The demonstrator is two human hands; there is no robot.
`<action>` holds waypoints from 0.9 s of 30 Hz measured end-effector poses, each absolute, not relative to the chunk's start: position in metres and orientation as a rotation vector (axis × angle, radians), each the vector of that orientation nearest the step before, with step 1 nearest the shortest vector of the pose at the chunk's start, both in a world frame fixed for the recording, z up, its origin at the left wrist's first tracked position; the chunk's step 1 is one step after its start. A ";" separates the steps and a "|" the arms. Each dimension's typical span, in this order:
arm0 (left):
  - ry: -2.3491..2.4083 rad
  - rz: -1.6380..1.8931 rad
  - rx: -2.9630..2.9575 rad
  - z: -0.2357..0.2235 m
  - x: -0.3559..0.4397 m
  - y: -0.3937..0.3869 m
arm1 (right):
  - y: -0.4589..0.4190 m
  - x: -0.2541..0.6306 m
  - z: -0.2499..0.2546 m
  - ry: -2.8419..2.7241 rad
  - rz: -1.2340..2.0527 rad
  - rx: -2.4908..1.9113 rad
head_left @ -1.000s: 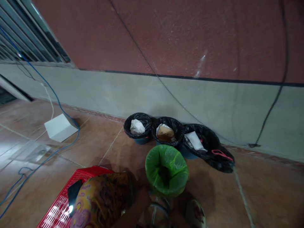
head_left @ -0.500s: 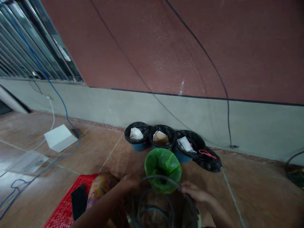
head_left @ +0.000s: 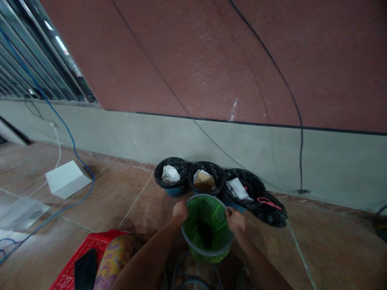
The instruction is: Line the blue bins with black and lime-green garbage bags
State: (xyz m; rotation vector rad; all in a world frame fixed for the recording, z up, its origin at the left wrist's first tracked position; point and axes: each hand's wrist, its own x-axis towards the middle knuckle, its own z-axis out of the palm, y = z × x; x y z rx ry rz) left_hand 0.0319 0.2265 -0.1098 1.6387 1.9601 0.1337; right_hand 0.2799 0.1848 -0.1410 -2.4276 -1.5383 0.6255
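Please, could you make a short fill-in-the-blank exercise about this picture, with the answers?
The left hand and right hand hold a ring at the mouth of a ____ bag.
Beyond it, ____ black-lined bins stand by the wall.
A dark flat object lies on a ____ crate.
Missing words: green; three; red.

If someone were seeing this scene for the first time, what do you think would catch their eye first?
Most likely the bright green bag low in the middle, with a grey ring around its mouth, gripped by the left hand and right hand on either side. Next might be the three black-lined bins in a row beside the wall, then the red crate at lower left.
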 end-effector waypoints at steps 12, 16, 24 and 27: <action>1.996 0.244 1.588 -0.148 0.033 0.219 | 0.183 0.269 -0.172 -1.419 0.621 -2.526; 1.998 0.307 1.545 -0.159 0.033 0.218 | 0.180 0.269 -0.187 -1.408 0.621 -2.469; 2.006 0.458 1.500 -0.186 0.038 0.211 | 0.176 0.266 -0.207 -1.365 0.542 -2.407; 1.998 0.482 1.479 -0.186 0.038 0.212 | 0.179 0.267 -0.204 -1.381 0.617 -2.458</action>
